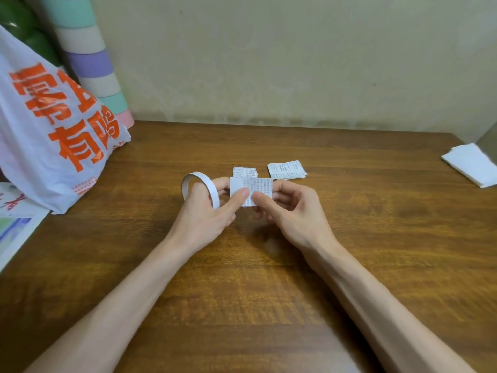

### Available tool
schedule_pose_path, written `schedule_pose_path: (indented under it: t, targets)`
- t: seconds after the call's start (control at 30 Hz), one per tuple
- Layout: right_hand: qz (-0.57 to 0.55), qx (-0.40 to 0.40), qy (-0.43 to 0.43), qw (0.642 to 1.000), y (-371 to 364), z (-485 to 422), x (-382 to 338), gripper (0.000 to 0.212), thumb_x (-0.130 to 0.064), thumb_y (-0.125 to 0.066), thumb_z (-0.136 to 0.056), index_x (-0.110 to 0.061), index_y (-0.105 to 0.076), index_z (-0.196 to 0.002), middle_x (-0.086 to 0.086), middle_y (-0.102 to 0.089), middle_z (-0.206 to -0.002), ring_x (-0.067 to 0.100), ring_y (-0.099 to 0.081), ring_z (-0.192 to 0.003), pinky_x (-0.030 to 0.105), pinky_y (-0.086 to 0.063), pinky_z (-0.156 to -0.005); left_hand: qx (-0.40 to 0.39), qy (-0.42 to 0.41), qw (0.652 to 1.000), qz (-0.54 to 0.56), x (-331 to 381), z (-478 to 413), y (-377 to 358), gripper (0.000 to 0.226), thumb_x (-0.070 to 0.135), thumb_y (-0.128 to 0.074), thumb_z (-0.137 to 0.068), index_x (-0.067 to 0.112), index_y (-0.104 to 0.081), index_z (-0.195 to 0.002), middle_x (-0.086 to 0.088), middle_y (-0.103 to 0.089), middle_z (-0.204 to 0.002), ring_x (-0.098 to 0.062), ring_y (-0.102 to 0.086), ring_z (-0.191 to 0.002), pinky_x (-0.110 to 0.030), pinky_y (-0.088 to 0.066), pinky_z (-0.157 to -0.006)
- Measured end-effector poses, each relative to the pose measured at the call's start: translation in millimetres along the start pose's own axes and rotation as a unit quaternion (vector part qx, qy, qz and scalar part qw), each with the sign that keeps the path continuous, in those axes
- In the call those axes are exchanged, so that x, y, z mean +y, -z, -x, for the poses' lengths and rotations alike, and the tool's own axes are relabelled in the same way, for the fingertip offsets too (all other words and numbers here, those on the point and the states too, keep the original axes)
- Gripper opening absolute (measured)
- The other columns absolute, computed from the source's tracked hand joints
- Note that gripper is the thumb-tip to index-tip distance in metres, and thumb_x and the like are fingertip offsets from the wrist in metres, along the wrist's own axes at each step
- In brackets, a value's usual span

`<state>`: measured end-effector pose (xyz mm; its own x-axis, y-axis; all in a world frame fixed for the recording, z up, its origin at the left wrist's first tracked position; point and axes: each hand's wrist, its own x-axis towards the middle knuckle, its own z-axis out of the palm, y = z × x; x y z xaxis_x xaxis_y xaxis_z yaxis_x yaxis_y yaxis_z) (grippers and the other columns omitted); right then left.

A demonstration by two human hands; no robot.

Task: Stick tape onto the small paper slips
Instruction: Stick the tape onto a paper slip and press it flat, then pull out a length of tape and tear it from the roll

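White tape roll (208,184), one held slip (252,183), two stacks (243,171) (286,170).

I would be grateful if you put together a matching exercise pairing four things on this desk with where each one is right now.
Things:
1. tape roll
2. held slip
3. plastic bag
4. white sheets

Places:
A. far right of the table
B. pinched between the left hand and the right hand
C. left side of the table
D. ringed round the left hand's fingers

Pairs: 1-D; 2-B; 3-C; 4-A.
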<state>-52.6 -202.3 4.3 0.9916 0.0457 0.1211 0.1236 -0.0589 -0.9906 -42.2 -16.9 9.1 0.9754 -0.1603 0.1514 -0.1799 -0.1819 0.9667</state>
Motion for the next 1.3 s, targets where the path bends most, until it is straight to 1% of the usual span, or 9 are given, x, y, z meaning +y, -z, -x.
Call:
schedule_pose_path:
  t: [0.23,0.43,0.57,0.67,0.73,0.8,0.97,1.17,1.3]
  targets:
    - [-0.008,0.015,-0.026,1.0,4.9,-1.4,0.3,0.014,-0.014,-0.078,-0.094,-0.003,-0.074,-0.101,0.015,-0.076,-0.078,0.01,-0.067,-0.065,0.02,-0.052,-0.068,0.033,0.009,0.999,-0.02,0.2,-1.7,2.6,0.016,0.032,-0.07,-0.099,0.021,-0.076,-0.108,-0.008,-0.078,-0.087,-0.013,-0.045,-0.051,-0.026,-0.039,-0.05]
    - [-0.005,0.089,-0.007,0.996,13.4,-7.2,2.2,0.011,-0.019,-0.079,-0.094,-0.013,-0.077,-0.103,0.001,-0.074,-0.079,0.009,-0.061,-0.063,0.021,-0.05,-0.066,-0.031,0.097,0.993,0.054,10.0,-3.4,6.2,0.025,0.032,-0.055,-0.1,0.02,-0.05,-0.122,-0.005,-0.071,-0.078,-0.012,-0.042,-0.046,-0.018,-0.036,-0.046]
    - [0.053,0.16,0.009,0.986,23.2,-15.7,8.5,0.014,-0.021,-0.077,-0.095,-0.019,-0.079,-0.109,-0.007,-0.074,-0.078,0.005,-0.061,-0.064,0.018,-0.05,-0.064,-0.091,0.071,0.993,0.006,7.7,-3.6,10.4,0.02,0.026,-0.039,-0.113,0.014,-0.051,-0.123,-0.004,-0.068,-0.08,-0.014,-0.056,-0.053,-0.02,-0.042,-0.05]
    - [0.088,0.209,0.009,0.974,31.2,-27.2,11.1,0.017,-0.021,-0.079,-0.094,-0.022,-0.077,-0.112,-0.004,-0.078,-0.082,0.005,-0.069,-0.068,0.021,-0.056,-0.07,-0.132,0.025,0.99,-0.041,4.1,-1.1,9.0,0.037,0.036,-0.038,-0.11,0.015,-0.064,-0.124,-0.001,-0.078,-0.087,-0.017,-0.075,-0.092,-0.027,-0.059,-0.079]
    - [0.115,0.236,0.002,0.965,42.0,-36.8,12.1,0.018,-0.027,-0.081,-0.092,-0.026,-0.075,-0.109,-0.003,-0.079,-0.085,0.009,-0.075,-0.077,0.033,-0.062,-0.078,-0.127,-0.021,0.983,-0.135,3.2,-0.8,6.2,0.046,0.045,-0.037,-0.109,0.021,-0.077,-0.109,0.012,-0.08,-0.098,-0.013,-0.071,-0.112,-0.032,-0.054,-0.102]
    - [0.145,0.248,-0.007,0.958,49.1,-48.3,13.4,0.017,-0.033,-0.083,-0.089,-0.03,-0.073,-0.103,-0.006,-0.079,-0.086,0.011,-0.076,-0.085,0.042,-0.063,-0.085,-0.084,-0.051,0.979,-0.177,4.3,0.7,4.9,0.045,0.05,-0.038,-0.108,0.031,-0.078,-0.096,0.017,-0.078,-0.095,-0.016,-0.073,-0.102,-0.038,-0.053,-0.1]
    - [0.195,0.251,-0.026,0.948,56.7,-72.3,13.8,0.017,-0.039,-0.083,-0.088,-0.031,-0.071,-0.094,-0.011,-0.077,-0.083,0.012,-0.074,-0.093,0.047,-0.06,-0.09,-0.04,-0.111,0.985,-0.123,2.3,-0.1,3.5,0.033,0.042,-0.037,-0.112,0.038,-0.068,-0.101,0.005,-0.05,-0.063,-0.016,-0.055,-0.062,-0.034,-0.046,-0.064]
    - [0.35,0.246,0.01,0.904,49.0,-67.0,14.9,0.02,-0.039,-0.074,-0.095,-0.023,-0.069,-0.106,-0.007,-0.067,-0.086,0.019,-0.066,-0.089,0.038,-0.053,-0.08,-0.098,-0.091,0.987,-0.089,-1.8,0.9,-0.6,0.024,0.022,-0.037,-0.114,0.017,-0.056,-0.128,-0.001,-0.052,-0.076,-0.019,-0.051,-0.073,-0.032,-0.048,-0.075]
    - [0.277,0.146,0.097,0.945,32.6,-46.0,0.8,0.005,-0.027,-0.073,-0.096,-0.025,-0.073,-0.1,-0.011,-0.069,-0.082,0.006,-0.062,-0.071,0.024,-0.049,-0.071,-0.109,-0.106,0.979,-0.133,5.9,3.0,-0.4,0.03,0.037,-0.045,-0.11,0.026,-0.071,-0.122,0.012,-0.077,-0.09,-0.031,-0.071,-0.087,-0.044,-0.053,-0.094]
